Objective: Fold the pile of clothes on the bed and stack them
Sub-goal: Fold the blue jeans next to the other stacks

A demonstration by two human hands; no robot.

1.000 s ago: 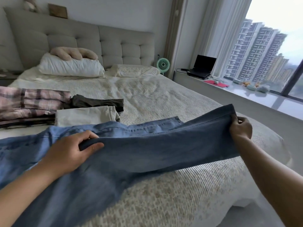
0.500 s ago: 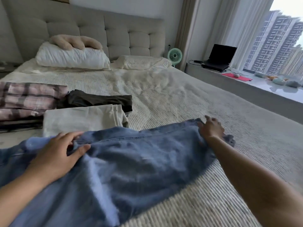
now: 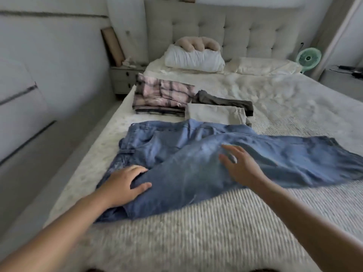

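Jeans (image 3: pixel 206 154) lie spread across the bed (image 3: pixel 196 232), waistband toward the bed's left edge, legs running right, one leg laid over the other. Left hand (image 3: pixel 121 185) rests on the denim near the waist end, fingers (image 3: pixel 140 188) curled lightly over a fold of cloth, thumb along its near side; whether it truly grips the fold, cannot tell. Right hand (image 3: pixel 241 165) sits over the middle of the jeans, fingers spread and straight, blurred; touching or just above the denim, cannot tell. Beyond the jeans, toward the headboard (image 3: pixel 235 26): a folded beige garment (image 3: pixel 214 112) just beside the jeans' far edge, a folded dark garment (image 3: pixel 225 102) behind it, and a folded pink plaid stack (image 3: pixel 161 97) to their left. White pillow (image 3: pixel 194 58) at the headboard, with a tan cushion (image 3: pixel 196 44) on top. Small green fan (image 3: pixel 308 57) right of the headboard; nightstand (image 3: pixel 125 79) left of it.
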